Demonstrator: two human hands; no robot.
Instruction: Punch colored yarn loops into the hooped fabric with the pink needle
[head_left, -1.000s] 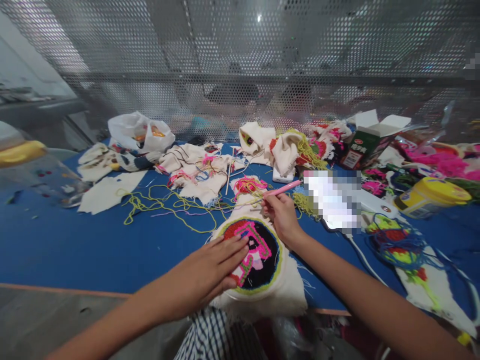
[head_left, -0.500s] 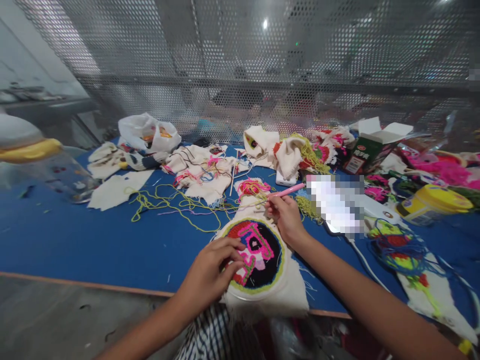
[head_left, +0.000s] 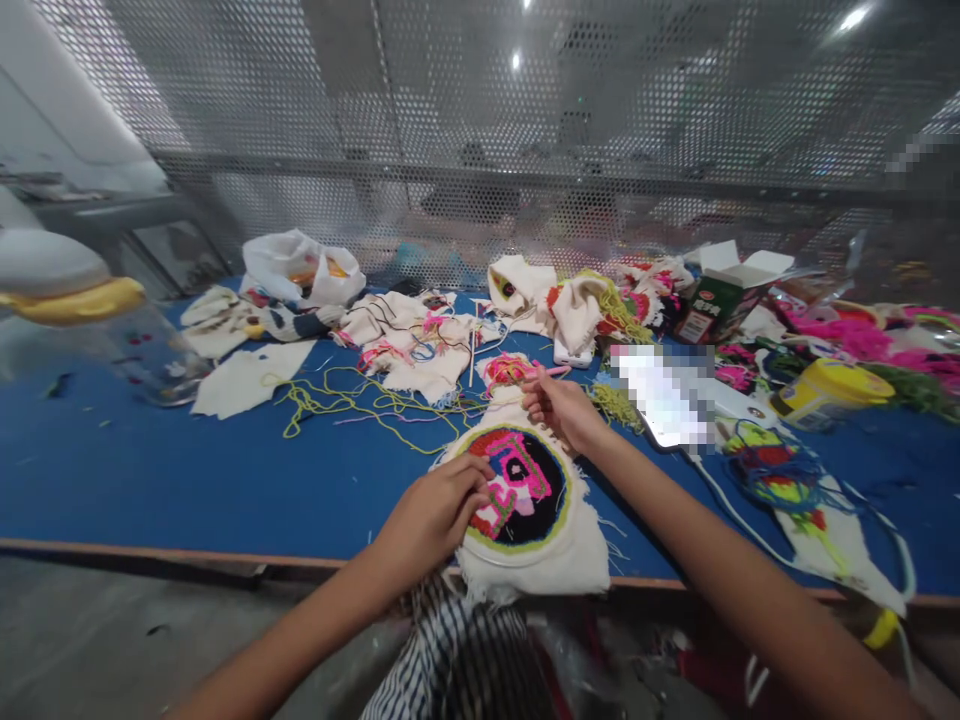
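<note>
A round embroidery hoop (head_left: 501, 556) holds cream cloth at the table's front edge. Its yarn design (head_left: 534, 525) is black, pink, red and white inside a yellow-green ring. My left hand (head_left: 435, 505) rests over the hoop's left side, thumb and fingertips drawn together on the design; anything pinched there is too small to make out. Just beyond the hoop, my right hand (head_left: 566, 408) is closed around a pink pen-like punch needle (head_left: 556, 371). Only a short piece of its handle shows above the fingers. Pink yarn (head_left: 510, 368) lies on the cloth near that hand.
Loose yellow-green yarn (head_left: 360, 405) and cloth scraps (head_left: 412, 340) lie behind and to the left. A lit phone (head_left: 660, 395) with a cable is right of my right hand. A clear bottle (head_left: 161, 350), a yellow tub (head_left: 832, 390) and a green box (head_left: 716, 305) stand around.
My right hand has turned, so less of the pink handle shows now. My left thumb and fingers have come closer together over the design. The view has shifted slightly.
</note>
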